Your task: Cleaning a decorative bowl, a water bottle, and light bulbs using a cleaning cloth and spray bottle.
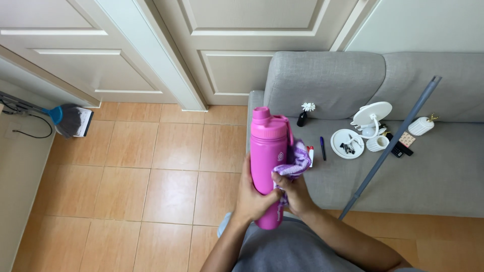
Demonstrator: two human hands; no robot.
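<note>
Left hand (250, 197): wrapped round lower body of pink bottle (267, 161), fingers closed on it. Right hand (294, 191): pinching lilac cloth (296, 160) against bottle's side. Bottle: upright, lid on, held above tiled floor (151, 176) just before grey sofa (428, 171).

Far left: blue broom head (68, 120) by door (75, 50). On sofa seat: small black vase with white flower (304, 115), dark pen (322, 148), white dish (347, 143) holding clips, white stand (372, 117), white ribbed jar (421, 125). Grey pole (390, 146) leaning across sofa.
</note>
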